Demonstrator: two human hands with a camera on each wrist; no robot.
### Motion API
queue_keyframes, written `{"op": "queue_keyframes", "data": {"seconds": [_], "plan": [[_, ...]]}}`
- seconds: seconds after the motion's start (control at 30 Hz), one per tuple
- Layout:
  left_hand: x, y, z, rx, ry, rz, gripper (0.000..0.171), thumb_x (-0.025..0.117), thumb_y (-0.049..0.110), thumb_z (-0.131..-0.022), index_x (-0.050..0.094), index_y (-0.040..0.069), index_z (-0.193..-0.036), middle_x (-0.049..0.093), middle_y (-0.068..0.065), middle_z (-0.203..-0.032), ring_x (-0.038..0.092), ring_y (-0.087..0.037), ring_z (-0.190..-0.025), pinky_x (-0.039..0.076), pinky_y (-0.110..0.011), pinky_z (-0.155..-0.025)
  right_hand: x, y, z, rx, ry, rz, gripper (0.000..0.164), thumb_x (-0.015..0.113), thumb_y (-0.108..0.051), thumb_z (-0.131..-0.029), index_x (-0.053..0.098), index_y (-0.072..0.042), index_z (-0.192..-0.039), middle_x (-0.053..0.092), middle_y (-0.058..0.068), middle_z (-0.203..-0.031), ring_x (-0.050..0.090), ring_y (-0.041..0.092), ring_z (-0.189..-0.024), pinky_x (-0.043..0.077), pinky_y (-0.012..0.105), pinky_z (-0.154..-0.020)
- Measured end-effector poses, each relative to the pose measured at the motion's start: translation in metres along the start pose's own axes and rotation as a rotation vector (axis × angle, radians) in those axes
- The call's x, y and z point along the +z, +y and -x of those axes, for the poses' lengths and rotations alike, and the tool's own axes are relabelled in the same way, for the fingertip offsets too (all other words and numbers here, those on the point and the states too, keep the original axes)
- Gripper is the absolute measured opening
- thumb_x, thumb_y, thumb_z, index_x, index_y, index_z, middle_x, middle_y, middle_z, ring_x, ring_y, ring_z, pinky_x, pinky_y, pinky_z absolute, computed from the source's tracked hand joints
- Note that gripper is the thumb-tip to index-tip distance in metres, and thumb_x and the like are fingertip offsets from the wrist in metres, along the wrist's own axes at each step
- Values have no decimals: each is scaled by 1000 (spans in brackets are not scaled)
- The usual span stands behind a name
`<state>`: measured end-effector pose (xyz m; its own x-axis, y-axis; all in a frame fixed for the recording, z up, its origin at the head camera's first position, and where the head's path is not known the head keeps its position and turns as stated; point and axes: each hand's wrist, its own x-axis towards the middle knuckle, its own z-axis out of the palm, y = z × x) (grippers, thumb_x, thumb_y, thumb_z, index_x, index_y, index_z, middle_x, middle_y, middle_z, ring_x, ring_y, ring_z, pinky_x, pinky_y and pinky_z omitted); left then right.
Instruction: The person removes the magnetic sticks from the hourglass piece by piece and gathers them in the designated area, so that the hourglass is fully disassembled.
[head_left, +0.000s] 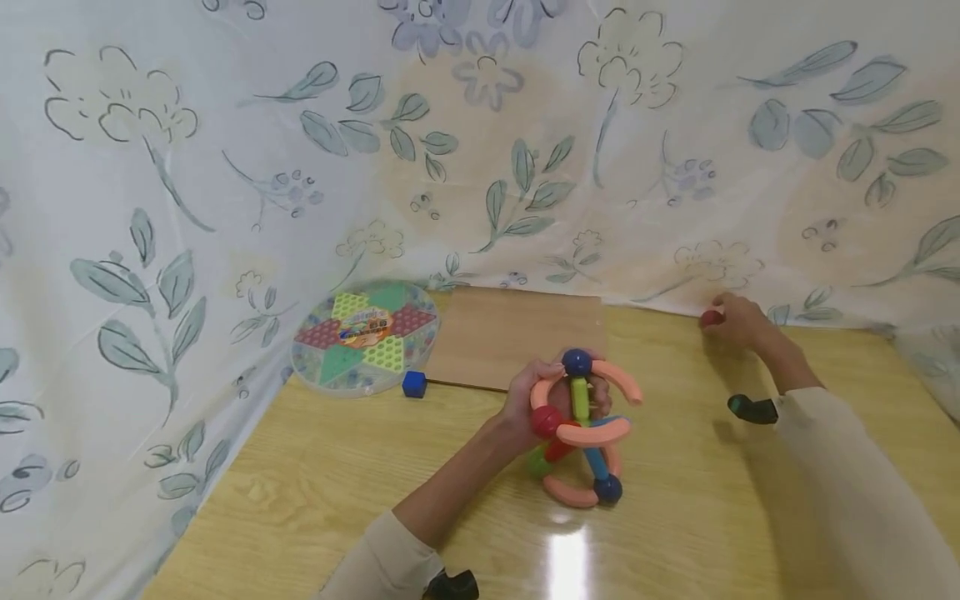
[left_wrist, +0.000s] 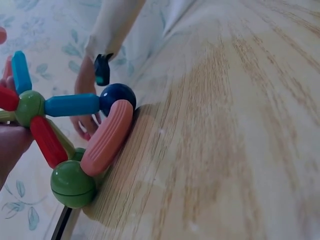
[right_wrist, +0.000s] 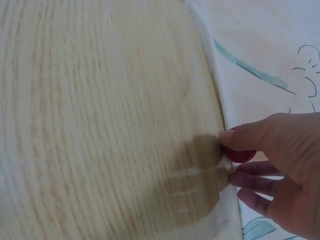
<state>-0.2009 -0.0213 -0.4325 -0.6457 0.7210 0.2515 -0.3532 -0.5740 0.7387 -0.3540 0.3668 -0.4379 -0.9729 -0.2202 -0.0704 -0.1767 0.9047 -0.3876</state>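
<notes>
My left hand (head_left: 523, 408) grips a build of toy rods and balls above the near middle of the table. It joins curved pink rods (head_left: 594, 432), straight rods in blue, red and yellow-green, a red ball (head_left: 547, 422) and dark blue balls (head_left: 577, 362). In the left wrist view, a green ball (left_wrist: 73, 184) and a dark blue ball (left_wrist: 118, 98) lie low, close over the wood. At the back right, my right hand (head_left: 742, 322) holds a loose red ball (right_wrist: 241, 154) between thumb and fingers, where table meets cloth.
A round board game (head_left: 363, 337) with a coloured star lies at the back left. Beside it are a small blue cube (head_left: 414, 384) and a flat brown board (head_left: 517, 333). Flower-printed cloth (head_left: 480, 167) hangs behind the wooden table (head_left: 315, 483).
</notes>
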Motion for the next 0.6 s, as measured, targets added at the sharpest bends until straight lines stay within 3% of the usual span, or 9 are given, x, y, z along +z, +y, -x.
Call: {"op": "queue_keyframes", "data": {"seconds": [0.3,0.53,0.6], "plan": [[-2,0,6,-9,15,-21,39,32,26,-94,52,18,-126,69,2,-96,60,-17,-92,51,-28,-95,4,-8,4,-17,-5,11,64,68,-8,-95,35,30,-134,48,54,-123,53,60,-109,45,69,-98],[0,2,5,-1,-6,-43,39,28,26,-95,50,19,-127,68,2,-95,59,-16,-91,50,-29,-94,4,-4,3,-21,11,26,65,70,-7,-90,38,29,-135,60,46,-111,60,58,-104,46,68,-98],[0,3,4,-3,-10,-30,39,29,26,-96,52,20,-127,69,2,-95,60,-16,-91,50,-28,-94,2,-4,4,-10,16,45,66,70,-9,-90,39,28,-135,60,45,-113,56,61,-109,43,71,-100]]}}
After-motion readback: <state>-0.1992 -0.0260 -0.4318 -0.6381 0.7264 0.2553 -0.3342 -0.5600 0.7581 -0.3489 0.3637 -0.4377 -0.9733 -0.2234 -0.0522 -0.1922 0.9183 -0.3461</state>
